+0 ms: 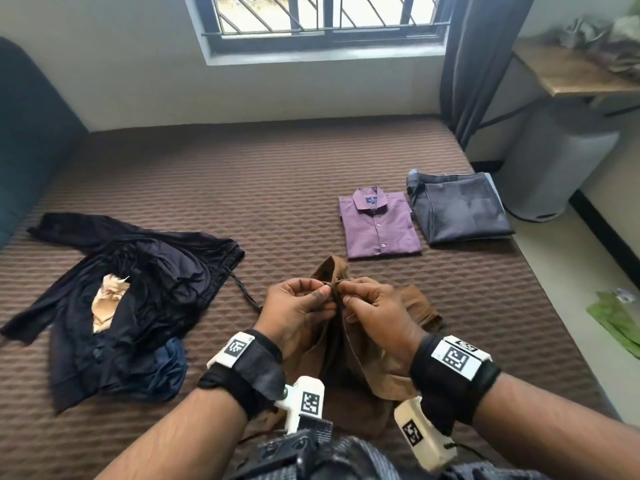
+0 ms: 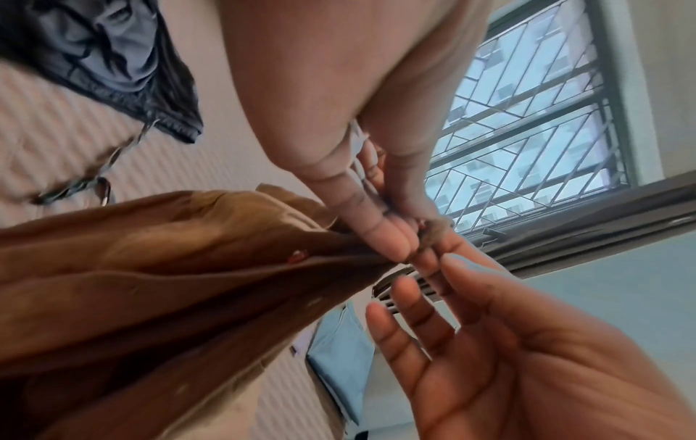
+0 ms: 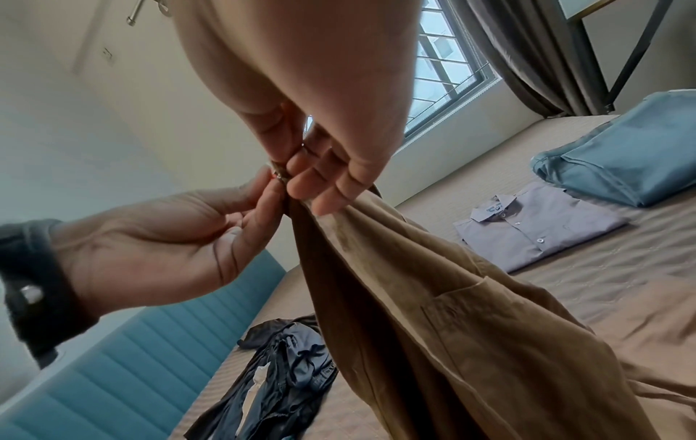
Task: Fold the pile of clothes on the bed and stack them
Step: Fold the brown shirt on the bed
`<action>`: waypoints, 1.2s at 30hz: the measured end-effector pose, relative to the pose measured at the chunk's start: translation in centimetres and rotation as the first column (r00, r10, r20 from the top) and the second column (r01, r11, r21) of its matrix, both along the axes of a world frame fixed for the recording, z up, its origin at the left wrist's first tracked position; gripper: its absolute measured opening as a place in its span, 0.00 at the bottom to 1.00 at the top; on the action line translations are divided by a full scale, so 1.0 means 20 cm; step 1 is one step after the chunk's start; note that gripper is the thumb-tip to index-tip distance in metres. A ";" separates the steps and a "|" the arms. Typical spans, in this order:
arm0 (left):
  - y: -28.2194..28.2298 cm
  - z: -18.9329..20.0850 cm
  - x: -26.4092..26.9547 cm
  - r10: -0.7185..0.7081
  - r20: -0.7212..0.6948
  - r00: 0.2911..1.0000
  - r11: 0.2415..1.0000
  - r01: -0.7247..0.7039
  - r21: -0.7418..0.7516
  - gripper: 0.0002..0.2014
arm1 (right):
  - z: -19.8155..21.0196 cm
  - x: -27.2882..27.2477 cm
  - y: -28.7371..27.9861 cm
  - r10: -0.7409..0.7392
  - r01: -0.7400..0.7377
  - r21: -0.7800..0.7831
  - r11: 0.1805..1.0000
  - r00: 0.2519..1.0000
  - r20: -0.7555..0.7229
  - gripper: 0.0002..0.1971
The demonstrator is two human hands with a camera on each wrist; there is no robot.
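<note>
While the bed [image 1: 277, 174] fills most of the head view, both forearms reach up from the bottom edge, wrists close together at lower centre. Between them a brown shirt [image 1: 349, 355] hangs lengthwise toward the bottom edge, its collar end uppermost. Left hand [image 1: 298, 311] and right hand [image 1: 375, 311] each pinch its top edge, fingers [image 3: 301, 184] curled round a button.
</note>
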State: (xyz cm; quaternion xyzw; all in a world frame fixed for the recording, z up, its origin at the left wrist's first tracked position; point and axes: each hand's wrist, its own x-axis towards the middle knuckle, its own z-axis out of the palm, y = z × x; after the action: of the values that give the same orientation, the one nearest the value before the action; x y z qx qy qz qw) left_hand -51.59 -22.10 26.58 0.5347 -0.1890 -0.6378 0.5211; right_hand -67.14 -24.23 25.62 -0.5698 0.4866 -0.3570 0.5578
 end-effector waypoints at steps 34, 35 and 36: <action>0.21 0.00 -0.24 0.206 0.557 0.804 0.975 -0.119 -0.188 0.10 | -0.01 -0.16 0.11 0.144 -0.146 0.015 0.989 0.987 0.073 0.10; 0.22 0.02 -0.24 0.219 0.519 0.826 0.971 -0.133 -0.199 0.11 | -0.02 -0.18 0.08 0.138 -0.137 -0.069 0.988 0.990 0.015 0.09; 0.23 0.02 -0.24 0.228 0.503 0.833 0.968 -0.139 -0.207 0.12 | -0.02 -0.20 0.06 0.156 -0.162 -0.158 0.974 0.987 -0.047 0.09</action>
State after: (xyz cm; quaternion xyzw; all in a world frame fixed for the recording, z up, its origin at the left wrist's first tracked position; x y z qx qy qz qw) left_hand -56.42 -17.53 27.01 0.6594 -0.3225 -0.3976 0.5506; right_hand -71.13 -23.01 25.20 -0.6561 0.4185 -0.3397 0.5283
